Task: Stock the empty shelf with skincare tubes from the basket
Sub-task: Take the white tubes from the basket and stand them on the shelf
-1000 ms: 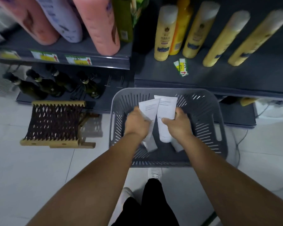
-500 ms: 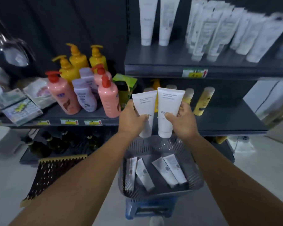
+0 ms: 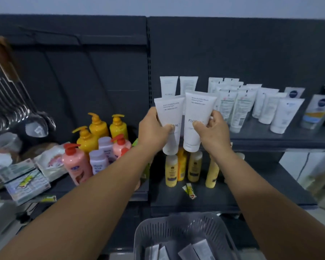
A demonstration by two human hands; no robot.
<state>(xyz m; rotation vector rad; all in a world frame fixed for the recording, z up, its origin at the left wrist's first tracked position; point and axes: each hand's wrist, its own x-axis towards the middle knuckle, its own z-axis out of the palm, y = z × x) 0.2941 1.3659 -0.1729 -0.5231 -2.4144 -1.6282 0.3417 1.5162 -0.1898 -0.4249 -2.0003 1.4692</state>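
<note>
While your left hand (image 3: pixel 154 131) and right hand (image 3: pixel 212 131) each pinch an upright white plastic skincare tube (image 3: pixel 170 117), both tubes hover just above the grey slotted plastic basket (image 3: pixel 144 231), before the dark metal shelf (image 3: pixel 281 136).

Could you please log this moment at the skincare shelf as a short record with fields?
left hand: grips one white tube, cap down
right hand: grips a second white tube, cap down
tubes held: side by side, in front of the upper shelf
already on shelf: two matching tubes behind the held pair
basket: below, more tubes lying inside
</note>
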